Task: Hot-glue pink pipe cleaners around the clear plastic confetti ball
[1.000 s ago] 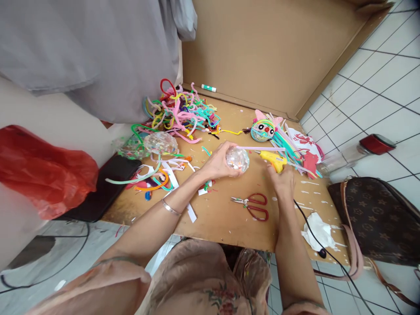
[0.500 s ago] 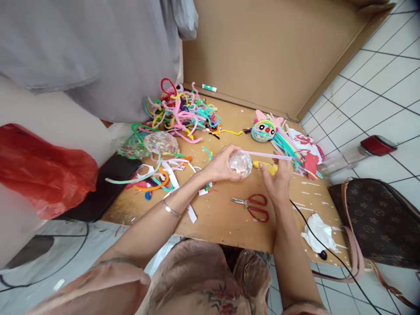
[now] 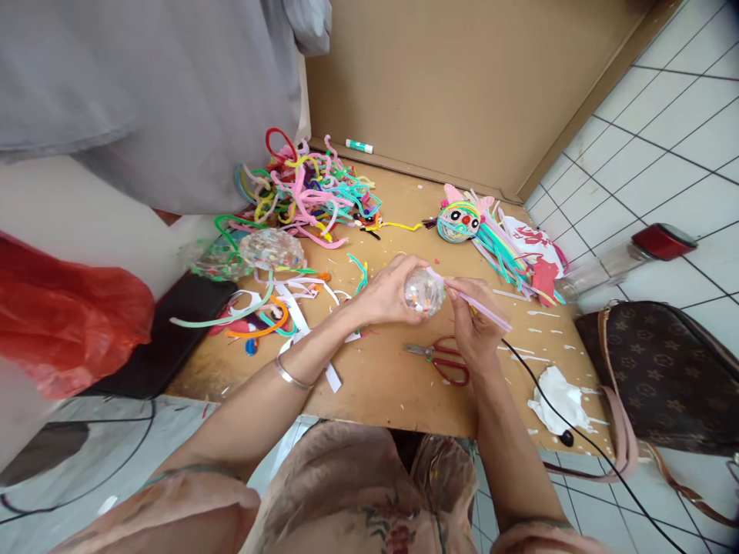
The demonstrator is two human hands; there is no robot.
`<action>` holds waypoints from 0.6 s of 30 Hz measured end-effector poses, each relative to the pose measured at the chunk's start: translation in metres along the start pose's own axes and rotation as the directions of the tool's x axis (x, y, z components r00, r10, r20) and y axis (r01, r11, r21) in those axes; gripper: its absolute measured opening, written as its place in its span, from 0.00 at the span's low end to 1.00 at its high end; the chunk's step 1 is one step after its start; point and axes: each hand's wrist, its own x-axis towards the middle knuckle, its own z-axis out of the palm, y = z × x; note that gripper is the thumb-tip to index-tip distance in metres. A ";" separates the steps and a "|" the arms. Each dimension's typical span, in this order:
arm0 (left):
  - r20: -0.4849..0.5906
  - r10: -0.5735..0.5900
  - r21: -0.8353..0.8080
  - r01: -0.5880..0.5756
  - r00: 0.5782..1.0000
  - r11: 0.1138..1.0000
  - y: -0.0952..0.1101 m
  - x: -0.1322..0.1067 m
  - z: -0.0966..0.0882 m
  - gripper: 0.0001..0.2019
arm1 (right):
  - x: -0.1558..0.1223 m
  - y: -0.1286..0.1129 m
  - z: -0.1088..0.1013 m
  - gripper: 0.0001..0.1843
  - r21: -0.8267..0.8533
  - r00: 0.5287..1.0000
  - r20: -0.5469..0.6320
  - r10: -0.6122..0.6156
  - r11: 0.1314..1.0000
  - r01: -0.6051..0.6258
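Observation:
My left hand [image 3: 384, 294] is closed round a small clear ball [image 3: 423, 291] with glitter inside, held just above the wooden board [image 3: 381, 385]. My right hand [image 3: 474, 332] is closed round a yellow glue gun [image 3: 474, 309], mostly hidden in the fist, with its tip at the ball's right side. A lilac pipe cleaner [image 3: 482, 309] runs from the top of the ball across my right fingers. The gun's black cord [image 3: 554, 419] trails off to the lower right.
Red scissors [image 3: 449, 362] lie under my right hand. A pipe cleaner pile [image 3: 312, 192], two larger clear balls [image 3: 271, 248], a finished wrapped ball with a face [image 3: 459, 221], a tissue [image 3: 557, 398], a brown bag [image 3: 663, 377] and a red-lidded jar [image 3: 629, 258] surround them.
My right hand lifted the glue gun off the board and brought it to the ball. The lilac pipe cleaner tilted down across my right fingers. The view shifted slightly.

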 end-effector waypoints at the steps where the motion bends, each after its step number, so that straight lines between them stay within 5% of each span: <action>1: 0.002 -0.001 -0.002 0.001 1.000 1.000 0.000 0.000 0.000 0.36 | 0.000 0.000 0.000 0.10 0.007 1.000 0.003 0.001 1.000 -0.001; 18: 0.060 -0.095 -0.092 0.100 0.994 0.991 0.008 0.001 -0.004 0.35 | -0.001 -0.002 0.000 0.09 -0.008 0.997 0.059 0.045 0.999 -0.045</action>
